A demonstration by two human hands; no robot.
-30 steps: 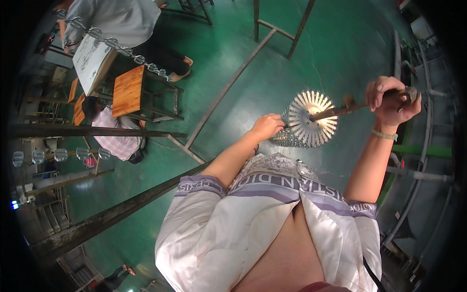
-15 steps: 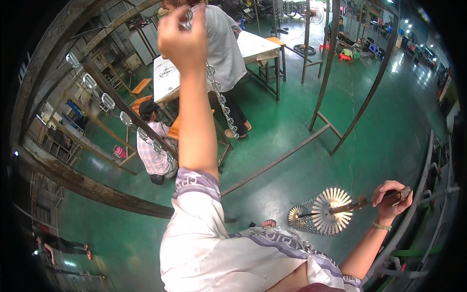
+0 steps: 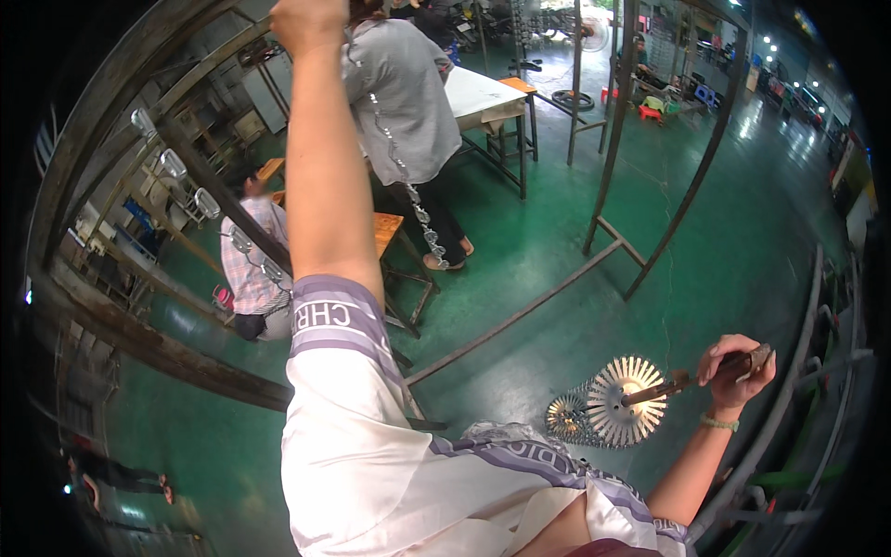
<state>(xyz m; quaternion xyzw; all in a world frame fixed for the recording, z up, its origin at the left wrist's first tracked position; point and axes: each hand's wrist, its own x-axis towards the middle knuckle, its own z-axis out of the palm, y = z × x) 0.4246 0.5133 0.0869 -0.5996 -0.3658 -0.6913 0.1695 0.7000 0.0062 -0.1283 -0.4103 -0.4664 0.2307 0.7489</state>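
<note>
Two hands work far apart. Raised at the upper left, the left hand (image 3: 309, 20) is fisted around the top of a hanging chain of shiny pieces (image 3: 408, 200) (its grip partly cut off by the rim). Low at the right, the right hand (image 3: 738, 367) clasps a rod (image 3: 682, 381) carrying fanned metal discs (image 3: 624, 401) above the green floor (image 3: 742, 213).
</note>
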